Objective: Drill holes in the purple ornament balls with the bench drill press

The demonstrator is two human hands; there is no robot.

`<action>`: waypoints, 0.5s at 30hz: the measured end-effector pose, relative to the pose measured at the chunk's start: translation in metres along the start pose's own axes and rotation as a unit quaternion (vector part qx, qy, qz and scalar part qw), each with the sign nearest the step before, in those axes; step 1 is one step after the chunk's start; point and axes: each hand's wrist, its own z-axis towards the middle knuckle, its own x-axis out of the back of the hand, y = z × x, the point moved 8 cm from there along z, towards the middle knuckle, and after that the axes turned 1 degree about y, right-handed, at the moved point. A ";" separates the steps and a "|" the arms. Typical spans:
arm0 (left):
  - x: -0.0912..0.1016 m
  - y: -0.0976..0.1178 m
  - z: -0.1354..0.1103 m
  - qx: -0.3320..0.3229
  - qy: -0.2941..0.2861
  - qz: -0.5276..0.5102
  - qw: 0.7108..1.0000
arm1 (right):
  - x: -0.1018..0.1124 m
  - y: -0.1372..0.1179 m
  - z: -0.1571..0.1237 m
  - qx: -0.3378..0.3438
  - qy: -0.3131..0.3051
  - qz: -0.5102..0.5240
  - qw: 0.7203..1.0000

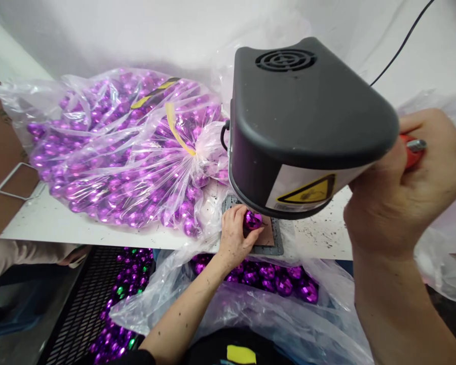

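My left hand (pixel 233 233) holds a shiny purple ball (pixel 253 220) on a small grey-framed plate (pixel 269 243) under the black machine head (pixel 304 121). Its fingers are closed round the ball. My right hand (pixel 406 187) is raised at the right, beside the machine head, and wraps a red handle (pixel 412 149) with a metal tip. The machine head bears a yellow warning label (pixel 311 191) and a vent on top.
A large clear bag full of purple balls (pixel 125 152) lies on the white table (pixel 41 223) at the left. Another open bag of purple balls (pixel 273 284) hangs below the table edge. A black crate (pixel 99 299) with more balls stands lower left. A cable (pixel 403 45) runs up right.
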 end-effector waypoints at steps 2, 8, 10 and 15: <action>-0.004 0.000 0.000 0.001 -0.018 -0.014 1.000 | 0.000 -0.001 0.000 0.001 -0.003 0.003 1.000; -0.006 -0.002 0.003 0.031 -0.039 -0.020 0.999 | 0.001 -0.003 0.000 -0.006 -0.001 0.002 1.000; -0.007 -0.002 0.003 0.036 -0.046 -0.024 0.998 | 0.003 -0.004 -0.005 0.000 0.006 -0.017 1.000; -0.010 -0.003 0.002 0.044 -0.073 -0.029 0.996 | 0.022 0.002 -0.042 0.023 0.066 0.047 0.996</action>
